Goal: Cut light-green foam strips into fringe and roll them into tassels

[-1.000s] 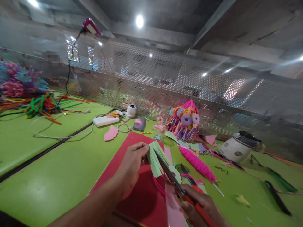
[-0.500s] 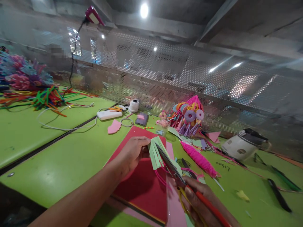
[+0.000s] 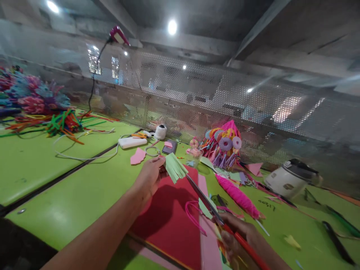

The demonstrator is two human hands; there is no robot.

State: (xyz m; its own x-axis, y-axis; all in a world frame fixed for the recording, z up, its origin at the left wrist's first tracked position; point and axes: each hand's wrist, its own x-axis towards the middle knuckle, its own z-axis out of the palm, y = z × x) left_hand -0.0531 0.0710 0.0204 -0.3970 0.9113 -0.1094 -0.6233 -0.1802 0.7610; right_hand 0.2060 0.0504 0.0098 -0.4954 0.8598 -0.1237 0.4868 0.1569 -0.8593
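Note:
Between thumb and fingers, my left hand point(image 3: 152, 173) pinches one end of a light green paper point(image 3: 174, 167) whose free end is cut into a fringe of thin strips. My right hand point(image 3: 239, 234) grips a pair of scissors point(image 3: 204, 198) with red and yellow on the handles. The blades point up and left, their tip close to the fringe's right edge. Below both hands lies a red book or folder point(image 3: 171, 225) on pink sheets point(image 3: 209, 245). A loop of pink cord point(image 3: 194, 221) and another green paper piece point(image 3: 206, 206) lie beside the blades.
A hot-pink yarn bundle point(image 3: 239, 195) lies to the right, near a white kettle-like appliance point(image 3: 289, 178). Hanging ornaments with tassels point(image 3: 226, 144) stand against the perforated metal screen point(image 3: 174, 97). A white power bank-like block point(image 3: 132, 142) and pipe cleaners point(image 3: 66, 122) are on the left.
My left hand has moved left with the green fringe, which now points more to the right. The scissor blades no longer overlap the strips. The view has tilted up slightly.

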